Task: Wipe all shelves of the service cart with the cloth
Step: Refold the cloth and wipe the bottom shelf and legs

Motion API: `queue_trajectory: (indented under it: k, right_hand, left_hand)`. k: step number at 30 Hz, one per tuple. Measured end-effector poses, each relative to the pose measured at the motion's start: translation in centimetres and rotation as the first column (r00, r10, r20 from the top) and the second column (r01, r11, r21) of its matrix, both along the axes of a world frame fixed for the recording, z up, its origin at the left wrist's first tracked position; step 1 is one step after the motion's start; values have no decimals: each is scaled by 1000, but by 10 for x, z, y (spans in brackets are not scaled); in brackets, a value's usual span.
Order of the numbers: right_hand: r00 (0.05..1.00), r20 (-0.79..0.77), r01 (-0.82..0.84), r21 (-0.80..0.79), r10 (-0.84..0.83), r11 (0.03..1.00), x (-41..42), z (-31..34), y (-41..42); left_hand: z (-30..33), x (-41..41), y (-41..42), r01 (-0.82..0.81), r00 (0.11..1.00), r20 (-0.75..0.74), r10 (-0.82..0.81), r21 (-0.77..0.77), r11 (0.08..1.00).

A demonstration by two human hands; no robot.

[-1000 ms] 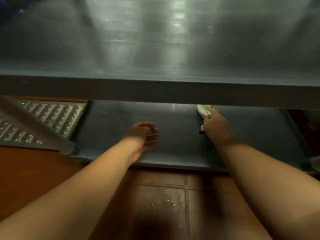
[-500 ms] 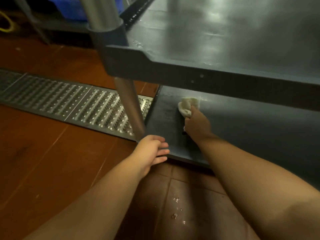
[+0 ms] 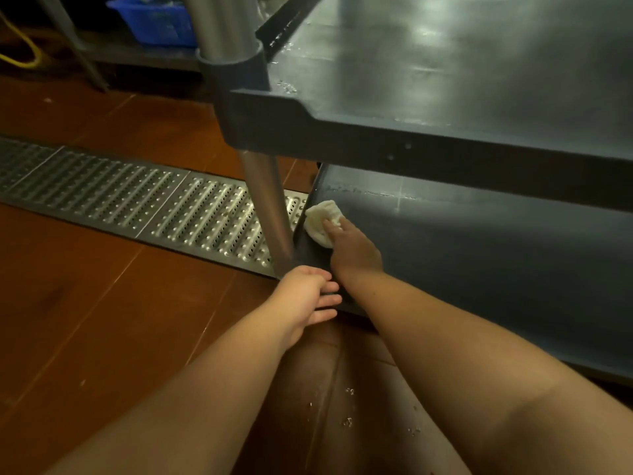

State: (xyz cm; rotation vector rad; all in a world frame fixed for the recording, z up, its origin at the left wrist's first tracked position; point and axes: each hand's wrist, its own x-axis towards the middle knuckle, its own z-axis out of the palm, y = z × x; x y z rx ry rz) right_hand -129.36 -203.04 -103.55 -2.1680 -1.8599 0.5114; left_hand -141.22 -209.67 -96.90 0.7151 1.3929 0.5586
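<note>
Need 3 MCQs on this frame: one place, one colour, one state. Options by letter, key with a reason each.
1. Where is the cloth?
A. on the upper shelf
B. at the left end of the bottom shelf
C. on the floor

2. What colour is the crate in the far background?
A. blue
B. red
C. green

3. What is the left hand doing?
A. pressing the cloth
B. hanging free over the floor
C. resting at the shelf's near corner, by the foot of the post

Key:
1 B: the cloth lies on the lower deck near its left edge, under the right hand.
2 A: the crate at the top left is blue.
3 C: its fingers lie at the corner below the post; only the right hand is on the cloth.
</note>
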Motion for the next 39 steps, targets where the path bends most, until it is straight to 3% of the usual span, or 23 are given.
queue_trajectory:
  k: [8, 14, 20, 26, 32, 39]
  right_hand:
    - [994, 80, 76, 23, -77, 997, 133, -4, -66]
    - [965, 96, 246, -28, -243, 969, 266, 3, -135]
    - [897, 111, 438, -90, -428, 894, 394, 6, -211]
    - [763, 154, 644, -101, -627, 758, 490, 3, -276]
    - [689, 126, 724, -65, -714, 687, 519, 1, -290]
    - [674, 42, 736, 57, -738, 675, 470, 0, -266]
  left_hand:
    - [9, 81, -19, 58, 998, -40, -57, 21, 998]
    - [6, 180, -48, 147, 989, 1, -147, 37, 988]
    - [-2, 276, -79, 281, 959, 24, -283, 75, 957]
    - [-18, 317, -102, 379, 925, -33, -378, 47, 924]
    - [-22, 305, -100, 357, 932, -87, -353, 39, 933]
    - [-13, 259, -83, 308, 949, -79, -304, 51, 950]
